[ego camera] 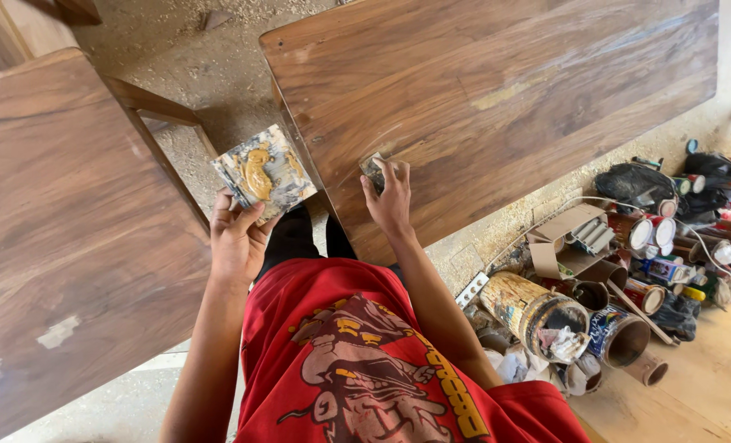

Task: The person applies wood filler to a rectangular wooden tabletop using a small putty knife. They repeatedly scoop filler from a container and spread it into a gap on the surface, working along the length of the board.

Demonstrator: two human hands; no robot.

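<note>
My left hand (236, 238) holds up a small square board (264, 172) smeared with yellow-brown and grey filler, in the gap between two wooden panels. My right hand (390, 197) presses a small dark scraper-like piece (374, 171) against the near edge of the large dark wooden panel (497, 90) ahead. A pale smear of filler (505, 94) shows further up that panel. My red printed shirt fills the bottom middle of the view.
Another dark wooden panel (62, 230) lies at the left, with pale patches. Sawdust covers the floor (210, 66) between them. At the right lie several tins, cans and cardboard pieces (628, 279), beside a light wooden board (702, 385).
</note>
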